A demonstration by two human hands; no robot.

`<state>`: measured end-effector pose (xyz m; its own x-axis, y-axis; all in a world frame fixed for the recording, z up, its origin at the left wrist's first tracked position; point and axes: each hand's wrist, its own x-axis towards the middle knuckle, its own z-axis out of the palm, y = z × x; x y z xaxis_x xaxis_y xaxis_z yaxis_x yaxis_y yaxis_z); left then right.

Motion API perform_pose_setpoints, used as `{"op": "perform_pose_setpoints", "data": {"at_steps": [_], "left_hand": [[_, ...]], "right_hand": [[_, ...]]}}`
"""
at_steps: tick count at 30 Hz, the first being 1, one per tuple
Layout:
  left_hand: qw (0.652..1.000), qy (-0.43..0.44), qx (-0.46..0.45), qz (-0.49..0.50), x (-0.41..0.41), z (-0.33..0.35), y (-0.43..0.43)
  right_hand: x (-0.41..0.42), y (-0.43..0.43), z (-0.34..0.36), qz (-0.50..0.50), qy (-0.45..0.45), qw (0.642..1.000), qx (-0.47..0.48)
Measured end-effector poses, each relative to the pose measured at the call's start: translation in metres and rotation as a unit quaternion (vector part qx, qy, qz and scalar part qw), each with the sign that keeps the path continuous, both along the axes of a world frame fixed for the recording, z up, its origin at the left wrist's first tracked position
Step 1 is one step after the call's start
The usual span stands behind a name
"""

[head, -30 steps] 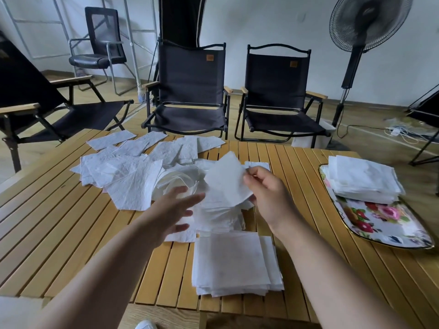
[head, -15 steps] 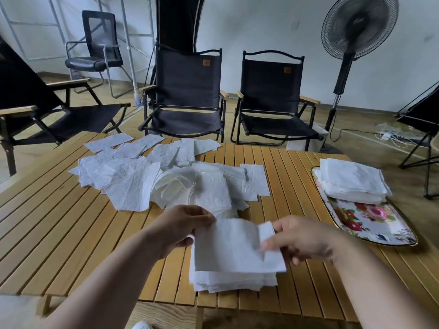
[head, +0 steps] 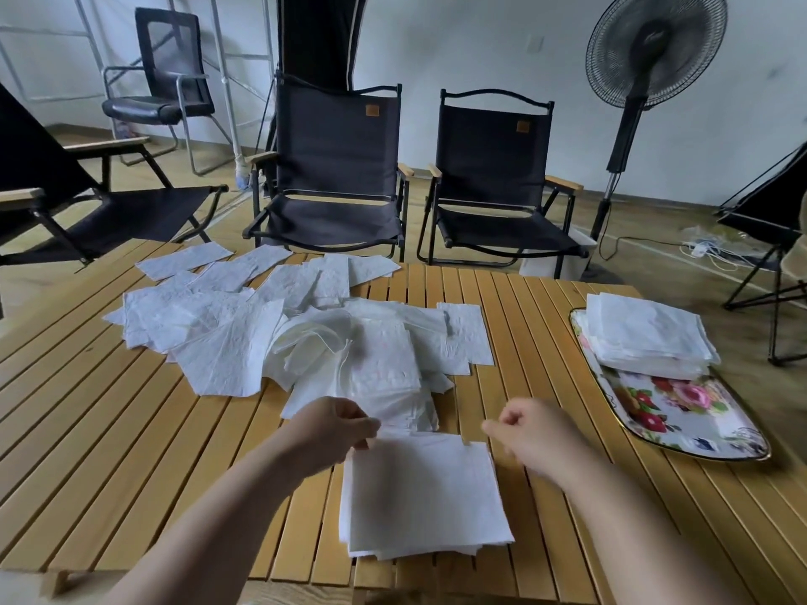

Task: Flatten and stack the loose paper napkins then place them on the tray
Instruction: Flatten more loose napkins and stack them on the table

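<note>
Squaring the stack [head: 419, 495]
Thin, limp sheets: left grip [head: 336, 430] pinches a corner, right grip [head: 537, 434] curled, empty; lift by edges.

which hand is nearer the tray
Right. The right hand is by the stack's far right corner, on the tray's side; the left hand is at the stack's far left corner, farther from the tray.
</note>
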<state>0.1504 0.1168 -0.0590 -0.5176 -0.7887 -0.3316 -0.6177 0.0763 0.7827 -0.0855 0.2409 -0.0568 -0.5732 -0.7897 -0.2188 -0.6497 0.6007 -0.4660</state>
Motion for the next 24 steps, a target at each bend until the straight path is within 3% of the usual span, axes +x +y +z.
{"op": "perform_pose_setpoints", "data": {"at_steps": [2,6,13,19,24], "left_hand": [[0.999,0.006,-0.039,0.013,-0.002,0.001,-0.006],[0.998,0.007,-0.067,0.009,-0.007,0.004,-0.015],[0.994,0.046,-0.096,0.013,-0.029,0.014,-0.016],[0.991,0.002,-0.129,-0.020,-0.027,0.003,-0.010],[0.990,-0.012,-0.135,-0.029,-0.018,0.000,-0.010]], "right_hand": [[-0.005,-0.011,-0.014,-0.021,0.045,0.995,-0.082],[-0.013,-0.041,-0.031,0.000,0.057,0.991,-0.122],[-0.032,-0.074,-0.053,0.010,0.086,0.995,-0.048],[-0.040,-0.060,-0.052,-0.058,0.130,0.986,-0.083],[-0.035,-0.043,-0.040,-0.036,0.112,0.986,-0.115]]}}
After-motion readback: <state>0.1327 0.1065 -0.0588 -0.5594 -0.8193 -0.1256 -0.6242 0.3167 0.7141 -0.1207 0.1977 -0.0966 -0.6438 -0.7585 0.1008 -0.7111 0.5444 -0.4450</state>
